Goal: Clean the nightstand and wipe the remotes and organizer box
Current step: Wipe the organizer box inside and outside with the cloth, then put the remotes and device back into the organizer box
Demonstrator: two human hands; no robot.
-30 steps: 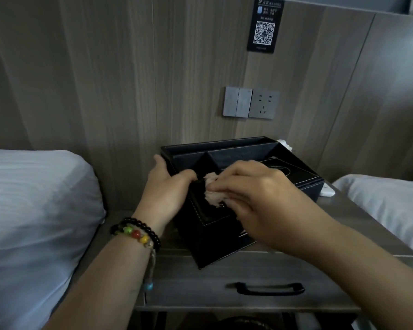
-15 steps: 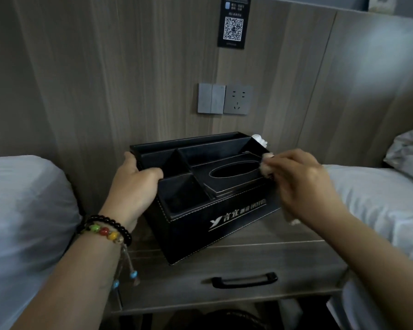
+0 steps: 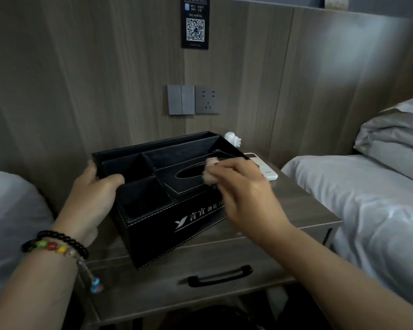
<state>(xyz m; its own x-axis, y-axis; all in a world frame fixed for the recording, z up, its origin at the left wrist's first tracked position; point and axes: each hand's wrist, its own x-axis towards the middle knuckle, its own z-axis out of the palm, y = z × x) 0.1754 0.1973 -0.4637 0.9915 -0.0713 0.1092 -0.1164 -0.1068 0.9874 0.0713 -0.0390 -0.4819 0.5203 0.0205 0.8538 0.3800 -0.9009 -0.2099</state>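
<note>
At the bottom of the frame runs the grey wooden nightstand (image 3: pixel 303 210) with its black drawer handle (image 3: pixel 219 275). On it, at centre, stands the black leather-look organizer box with white stitching and a printed logo (image 3: pixel 167 225), turned at an angle to the front edge. The left hand (image 3: pixel 93 196), beaded bracelets at the wrist, grips the box's left wall, thumb hooked over the rim. The right hand (image 3: pixel 243 194) pinches a small pale wad of cloth (image 3: pixel 210 170) against the tissue-slot lid at the box's right.

The box looks stiff-walled and light, probably empty, so it would likely slide under wiping unless braced; the rim and thin dividers give the surest hold, while the smooth faces seem slippery.

Farther back, at centre right, a white remote (image 3: pixel 265 170) lies just behind the box, partly hidden by the right hand. A small white plug-like object (image 3: pixel 231 138) sits by the wall, too blurred to identify.
</note>
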